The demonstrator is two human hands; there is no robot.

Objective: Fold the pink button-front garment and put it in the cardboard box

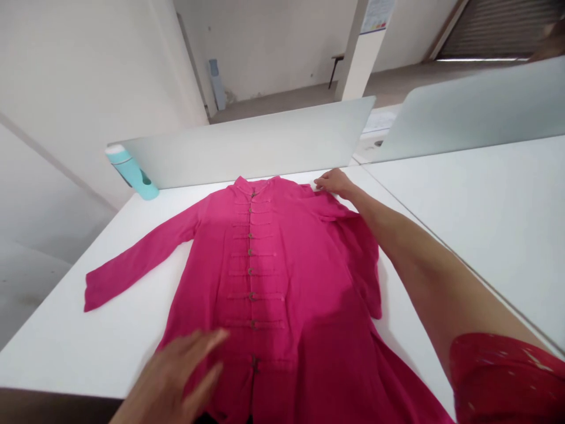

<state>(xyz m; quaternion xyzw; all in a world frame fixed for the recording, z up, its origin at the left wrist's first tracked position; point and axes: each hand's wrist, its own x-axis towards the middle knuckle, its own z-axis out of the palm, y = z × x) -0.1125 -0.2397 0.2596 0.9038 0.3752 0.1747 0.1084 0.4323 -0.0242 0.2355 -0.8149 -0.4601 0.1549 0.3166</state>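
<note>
A bright pink long-sleeved tunic (309, 282) with a stand collar and a column of front buttons lies face up on the white table (53, 341). Its sleeve on the left is stretched out flat, while the one on the right is bent and bunched beside the body. At that shoulder, my right hand (333, 181) pinches the cloth, fingers closed. My left hand (176, 374), a little blurred, hovers over the lower front of the tunic with its fingers apart and nothing in them. The tunic's bottom hem is out of the frame.
A turquoise bottle (135, 172) with a white top stands at the table's back left corner. Frosted partitions (265, 144) run along the back edge. Another white tabletop (485, 194) adjoins on the right, with a seam between. A pillar (359, 65) rises behind.
</note>
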